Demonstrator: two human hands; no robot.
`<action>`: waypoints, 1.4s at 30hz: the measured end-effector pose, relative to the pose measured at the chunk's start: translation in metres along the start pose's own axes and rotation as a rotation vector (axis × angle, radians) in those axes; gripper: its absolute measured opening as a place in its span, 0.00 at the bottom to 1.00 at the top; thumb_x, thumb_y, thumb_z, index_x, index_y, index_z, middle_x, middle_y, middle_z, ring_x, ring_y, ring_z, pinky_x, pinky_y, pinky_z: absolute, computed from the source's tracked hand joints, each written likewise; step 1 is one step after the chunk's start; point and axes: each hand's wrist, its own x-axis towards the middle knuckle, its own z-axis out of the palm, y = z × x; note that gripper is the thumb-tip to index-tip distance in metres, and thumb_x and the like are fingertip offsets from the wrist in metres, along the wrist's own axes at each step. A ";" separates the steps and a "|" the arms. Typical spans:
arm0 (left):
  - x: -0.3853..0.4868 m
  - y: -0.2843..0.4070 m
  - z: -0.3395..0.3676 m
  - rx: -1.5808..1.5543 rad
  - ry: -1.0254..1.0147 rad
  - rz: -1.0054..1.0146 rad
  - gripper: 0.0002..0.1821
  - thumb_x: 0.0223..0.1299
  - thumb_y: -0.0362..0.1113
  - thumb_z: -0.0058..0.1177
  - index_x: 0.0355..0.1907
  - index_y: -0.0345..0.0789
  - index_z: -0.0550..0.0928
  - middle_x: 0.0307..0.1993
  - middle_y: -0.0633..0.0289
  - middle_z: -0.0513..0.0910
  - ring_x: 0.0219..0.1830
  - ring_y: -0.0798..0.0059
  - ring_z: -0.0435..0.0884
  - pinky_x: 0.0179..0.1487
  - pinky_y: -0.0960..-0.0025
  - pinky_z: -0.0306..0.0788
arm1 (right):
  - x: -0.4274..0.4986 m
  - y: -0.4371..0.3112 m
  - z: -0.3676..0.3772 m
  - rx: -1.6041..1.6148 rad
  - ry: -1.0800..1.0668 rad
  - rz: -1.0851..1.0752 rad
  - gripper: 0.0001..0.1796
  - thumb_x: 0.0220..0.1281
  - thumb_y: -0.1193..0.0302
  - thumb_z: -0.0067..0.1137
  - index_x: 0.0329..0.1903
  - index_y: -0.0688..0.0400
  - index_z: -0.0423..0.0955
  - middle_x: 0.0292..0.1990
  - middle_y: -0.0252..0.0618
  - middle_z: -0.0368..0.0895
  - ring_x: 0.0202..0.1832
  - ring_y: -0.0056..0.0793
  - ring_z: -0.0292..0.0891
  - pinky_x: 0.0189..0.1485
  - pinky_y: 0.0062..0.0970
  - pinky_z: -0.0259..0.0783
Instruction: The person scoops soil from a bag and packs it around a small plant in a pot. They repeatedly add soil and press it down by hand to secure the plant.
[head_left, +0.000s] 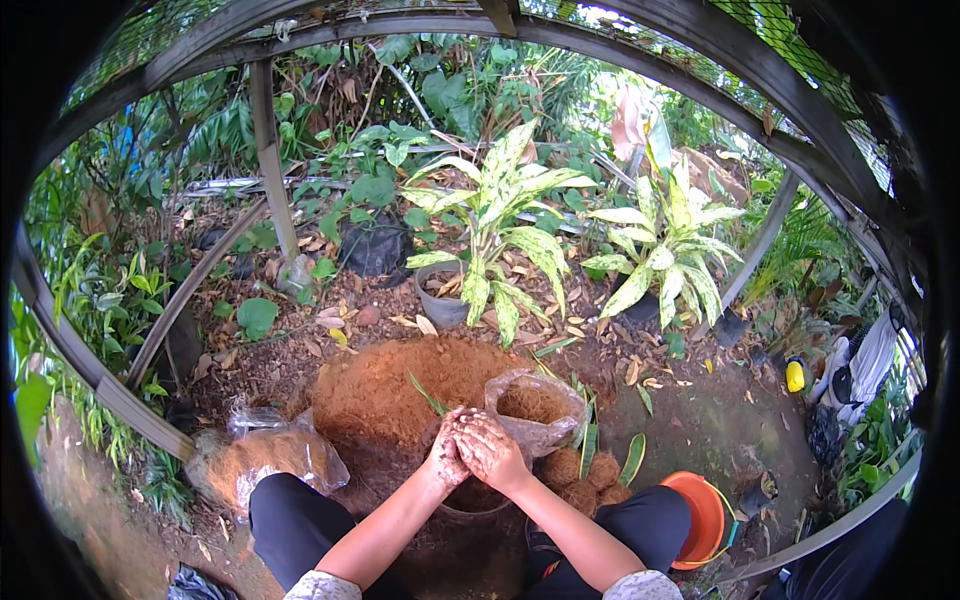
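Observation:
My left hand (448, 454) and my right hand (487, 448), both caked with wet soil, are cupped together before me. Whatever lies between the palms is hidden. A narrow green leaf (427, 395) slants up just beyond the fingers; I cannot tell if they hold it. Below my wrists shows part of a round container (474, 516). Behind my right hand stands an open clear plastic bag (534, 401) of brown fibre. Several fibre-wrapped balls (580, 496) sit right of my right wrist, with cut variegated leaves (634, 459) among and beside them. A reddish-brown soil heap (397, 382) lies beyond my hands.
Another clear bag of fibre (274, 457) lies by my left knee. An orange bucket (694, 517) stands beside my right knee. Two variegated plants (491, 225) (664, 247) grow beyond the heap, one in a grey pot (442, 304). A curved frame (270, 165) arches around.

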 end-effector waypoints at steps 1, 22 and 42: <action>0.000 0.002 -0.003 0.019 0.028 0.015 0.19 0.64 0.50 0.40 0.37 0.36 0.76 0.38 0.59 0.81 0.41 0.66 0.79 0.50 0.62 0.73 | 0.001 0.000 0.002 0.180 -0.023 0.203 0.11 0.57 0.70 0.56 0.39 0.63 0.79 0.42 0.44 0.80 0.49 0.36 0.75 0.57 0.36 0.68; -0.007 0.002 0.015 0.110 -0.076 0.107 0.24 0.62 0.56 0.38 0.51 0.41 0.74 0.52 0.59 0.75 0.55 0.63 0.72 0.61 0.58 0.63 | 0.010 -0.007 -0.007 0.757 0.037 0.757 0.21 0.65 0.64 0.49 0.58 0.56 0.69 0.60 0.38 0.68 0.65 0.32 0.58 0.69 0.37 0.44; -0.004 0.018 0.001 0.116 0.023 0.159 0.12 0.63 0.43 0.41 0.35 0.39 0.77 0.37 0.64 0.79 0.44 0.67 0.76 0.52 0.58 0.69 | 0.023 -0.004 -0.028 0.411 -0.388 0.352 0.33 0.55 0.67 0.60 0.64 0.55 0.61 0.63 0.45 0.62 0.67 0.40 0.55 0.68 0.36 0.53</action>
